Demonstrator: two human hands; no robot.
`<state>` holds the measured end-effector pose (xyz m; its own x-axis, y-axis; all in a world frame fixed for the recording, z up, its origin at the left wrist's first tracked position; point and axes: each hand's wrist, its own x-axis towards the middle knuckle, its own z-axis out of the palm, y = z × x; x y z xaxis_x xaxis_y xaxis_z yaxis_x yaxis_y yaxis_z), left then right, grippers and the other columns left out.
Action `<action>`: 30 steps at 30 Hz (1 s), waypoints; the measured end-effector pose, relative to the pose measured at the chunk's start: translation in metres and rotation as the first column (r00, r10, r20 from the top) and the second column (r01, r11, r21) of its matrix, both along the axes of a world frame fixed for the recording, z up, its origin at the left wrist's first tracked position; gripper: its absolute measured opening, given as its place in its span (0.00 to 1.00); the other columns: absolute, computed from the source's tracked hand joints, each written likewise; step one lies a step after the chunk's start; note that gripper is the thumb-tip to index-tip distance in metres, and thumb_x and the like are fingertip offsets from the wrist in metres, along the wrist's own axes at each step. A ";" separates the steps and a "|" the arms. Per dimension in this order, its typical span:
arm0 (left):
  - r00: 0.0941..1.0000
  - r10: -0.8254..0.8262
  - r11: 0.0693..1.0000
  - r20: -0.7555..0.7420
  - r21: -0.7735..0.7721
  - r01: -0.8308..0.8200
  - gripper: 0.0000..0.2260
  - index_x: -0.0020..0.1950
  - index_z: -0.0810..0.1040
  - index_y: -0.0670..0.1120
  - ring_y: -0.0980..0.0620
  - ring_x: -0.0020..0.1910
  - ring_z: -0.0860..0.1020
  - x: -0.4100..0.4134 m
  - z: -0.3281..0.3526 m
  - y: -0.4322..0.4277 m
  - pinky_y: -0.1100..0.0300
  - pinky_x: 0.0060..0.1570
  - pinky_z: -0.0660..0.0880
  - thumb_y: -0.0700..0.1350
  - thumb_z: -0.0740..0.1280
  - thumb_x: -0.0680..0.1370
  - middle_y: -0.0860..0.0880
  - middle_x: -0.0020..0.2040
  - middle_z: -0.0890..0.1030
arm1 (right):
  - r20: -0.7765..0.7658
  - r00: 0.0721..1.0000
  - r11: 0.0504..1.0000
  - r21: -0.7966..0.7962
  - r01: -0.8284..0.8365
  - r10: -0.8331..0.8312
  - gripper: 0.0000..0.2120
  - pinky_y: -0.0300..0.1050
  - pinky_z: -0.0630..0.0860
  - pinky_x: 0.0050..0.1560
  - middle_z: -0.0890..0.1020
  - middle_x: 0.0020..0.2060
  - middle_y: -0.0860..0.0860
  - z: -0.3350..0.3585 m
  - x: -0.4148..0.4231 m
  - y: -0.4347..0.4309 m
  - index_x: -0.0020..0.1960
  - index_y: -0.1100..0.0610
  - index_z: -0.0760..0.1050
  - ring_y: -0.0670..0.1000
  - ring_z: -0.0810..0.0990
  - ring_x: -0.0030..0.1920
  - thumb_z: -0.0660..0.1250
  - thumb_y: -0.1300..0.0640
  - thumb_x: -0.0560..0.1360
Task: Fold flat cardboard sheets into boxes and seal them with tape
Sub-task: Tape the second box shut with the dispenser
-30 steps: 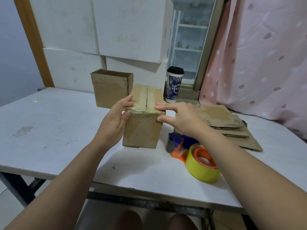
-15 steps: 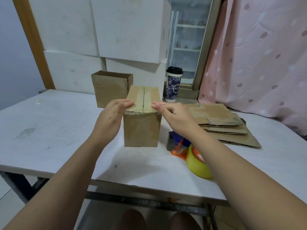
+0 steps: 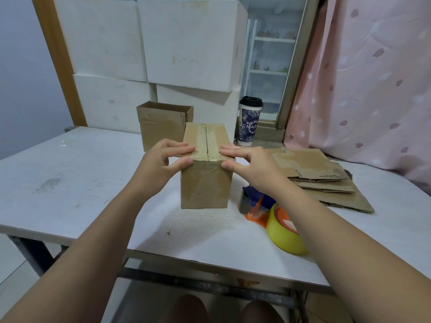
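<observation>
The closed box (image 3: 205, 183) stands upright on the desk (image 3: 81, 183) straight in front of the person, its height the longer side seen from here; its taped seam (image 3: 206, 141) runs along the top, directly away from the person, and the tape end laps over the near top edge onto the front face; the two grips flank that seam at the near edge, neither reaching past it; the left grip (image 3: 161, 164) pinches the left corner, fingers on the top and thumb on the front face; the right grip (image 3: 249, 164) pinches the right corner in the same way; so any smoothing stroke likely runs down the front face, toward the person, from either side equally; the tape dispenser (image 3: 254, 203) with its yellow roll (image 3: 284, 234) lies just right of the box under the right forearm, and the flat sheets (image 3: 321, 173) lie further right, so the right grip is nearer both; an open-topped box (image 3: 163, 122) stands behind, to the left.
</observation>
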<state>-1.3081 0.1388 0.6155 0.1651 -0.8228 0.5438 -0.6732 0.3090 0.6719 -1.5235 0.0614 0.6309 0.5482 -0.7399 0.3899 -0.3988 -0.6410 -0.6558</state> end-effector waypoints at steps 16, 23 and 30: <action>0.991 0.095 0.991 0.090 -0.099 -0.086 0.11 0.49 0.76 0.43 0.57 0.57 0.74 -0.023 -0.009 -0.010 0.72 0.51 0.65 0.46 0.73 0.72 0.54 0.57 0.80 | 0.012 0.999 0.991 -0.131 0.041 -0.040 0.14 0.29 0.60 0.68 0.79 0.61 0.42 -0.006 0.002 0.001 0.60 0.50 0.80 0.35 0.69 0.65 0.70 0.54 0.75; 0.990 -0.122 0.991 -0.070 0.045 0.126 0.06 0.53 0.75 0.50 0.75 0.62 0.64 -0.009 -0.007 -0.004 0.76 0.57 0.66 0.42 0.66 0.77 0.61 0.60 0.76 | 0.037 0.999 0.999 -0.053 0.004 -0.002 0.14 0.38 0.60 0.72 0.77 0.63 0.41 -0.010 0.000 0.002 0.62 0.48 0.78 0.38 0.67 0.69 0.68 0.54 0.76; 0.993 -0.110 0.994 0.052 0.004 0.110 0.07 0.54 0.78 0.44 0.80 0.54 0.67 0.000 -0.001 -0.004 0.81 0.52 0.63 0.38 0.65 0.78 0.56 0.58 0.78 | -0.060 0.998 0.999 -0.049 -0.010 0.007 0.14 0.37 0.60 0.71 0.76 0.64 0.41 0.001 -0.001 -0.001 0.64 0.50 0.77 0.35 0.66 0.67 0.65 0.56 0.78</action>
